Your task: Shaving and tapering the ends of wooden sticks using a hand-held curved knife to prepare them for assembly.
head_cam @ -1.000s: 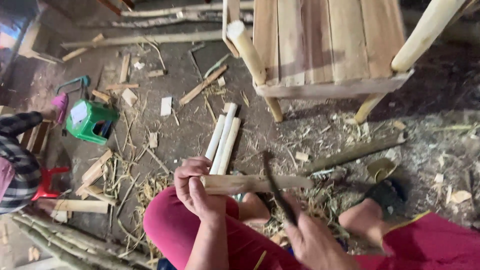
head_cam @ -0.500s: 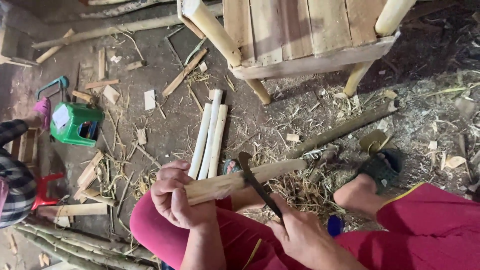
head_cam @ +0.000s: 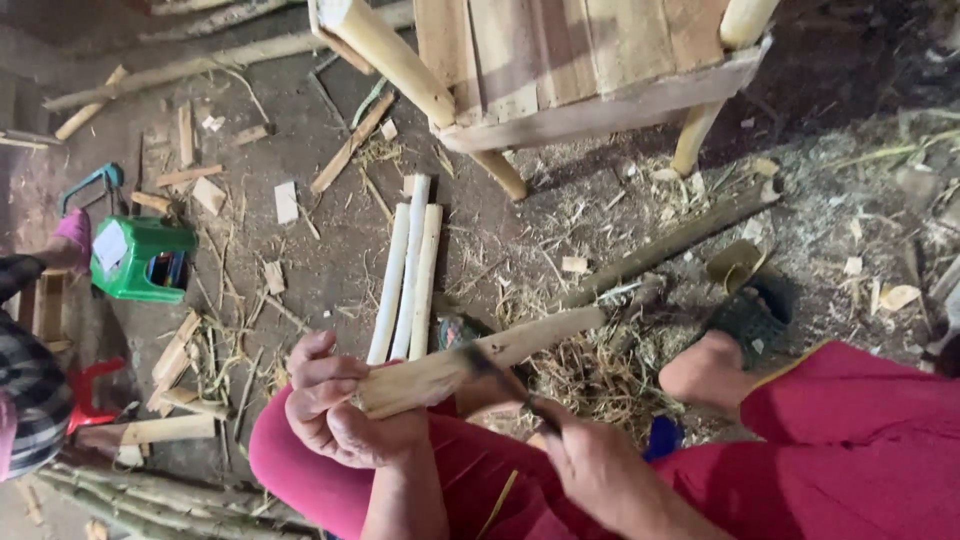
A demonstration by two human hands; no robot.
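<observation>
Bamboo stick (head_cam: pixel 480 362) sits gripped in the left hand (head_cam: pixel 340 420), fingers (head_cam: pixel 318 378) clenched round its near end so the rest pokes out up and to the right, away from the body. Looks like it's held that way to keep the long part free for the blade. The right hand (head_cam: pixel 600 470) has its fingers wrapped tight on the handle of a dark knife (head_cam: pixel 505 378), and the blade lies across the stick just past the left fingers, edge against the wood, which I'd guess is a shaving or peeling grip. Both hands hover over the lap, red trousers (head_cam: pixel 850 440) underneath, so the knees probably brace the whole thing. Beyond the left fingers, three pale peeled sticks (head_cam: pixel 408 270) lie side by side on the dirt floor (head_cam: pixel 330 230), close enough to reach, like a finished pile. Shavings and offcuts are scattered all around them. Farther out past the stick's tip stands a wooden chair (head_cam: pixel 560 70), and well off to the left of the fingers there's a small green stool (head_cam: pixel 140 260). Someone else's checked sleeve (head_cam: pixel 30 390) shows at the left edge.
</observation>
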